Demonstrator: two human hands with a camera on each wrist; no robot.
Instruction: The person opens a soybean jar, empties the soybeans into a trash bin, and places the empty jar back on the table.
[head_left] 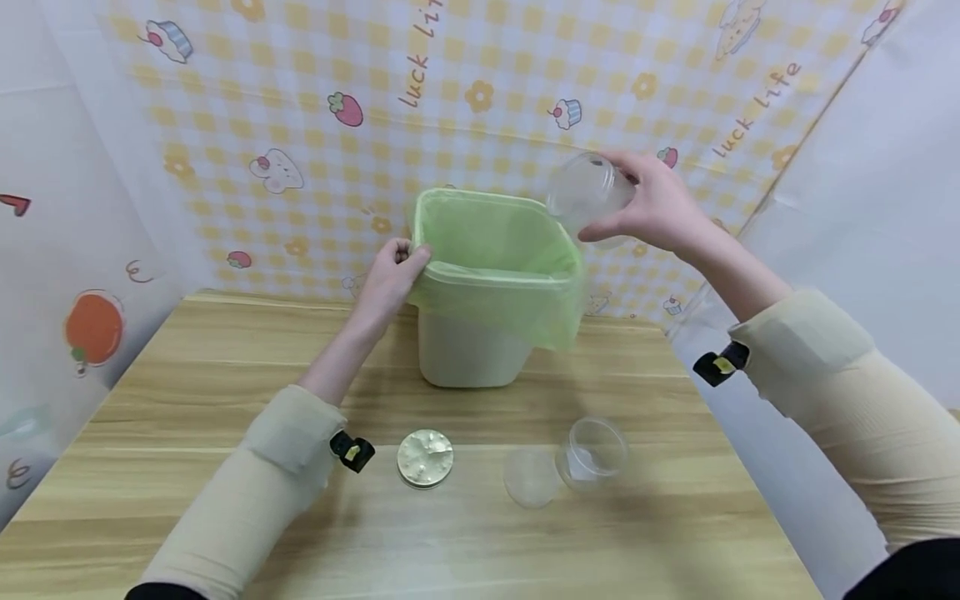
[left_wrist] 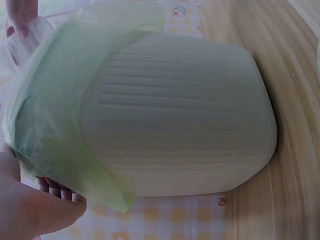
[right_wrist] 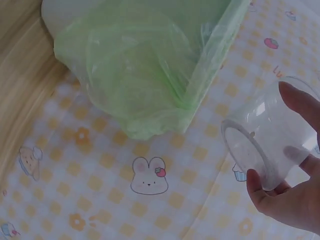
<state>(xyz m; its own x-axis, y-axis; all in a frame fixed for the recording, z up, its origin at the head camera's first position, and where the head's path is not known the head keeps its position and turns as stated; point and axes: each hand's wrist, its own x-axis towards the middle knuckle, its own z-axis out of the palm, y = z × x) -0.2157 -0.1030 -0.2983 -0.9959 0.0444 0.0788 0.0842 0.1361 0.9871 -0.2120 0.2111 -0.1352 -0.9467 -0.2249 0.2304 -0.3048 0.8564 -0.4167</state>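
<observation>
A white trash bin [head_left: 474, 346] stands on the table, lined with a green plastic bag [head_left: 495, 233] folded over its rim. My left hand [head_left: 392, 279] grips the bin's left rim, thumb on the bag and fingers curled behind. In the right wrist view, my right hand [right_wrist: 295, 185] holds a clear plastic jar [right_wrist: 265, 135] between thumb and fingers. In the head view this jar is tilted, raised beside the bin's right rim. No contents can be made out in it.
In front of the bin lie a gold round lid [head_left: 425, 458], a clear flat disc [head_left: 531, 477] and a clear plastic cup [head_left: 596, 450] with something white inside. A checked cloth [head_left: 315, 208] hangs behind the bin. White sheeting [head_left: 847, 217] borders the wooden table [head_left: 337, 533].
</observation>
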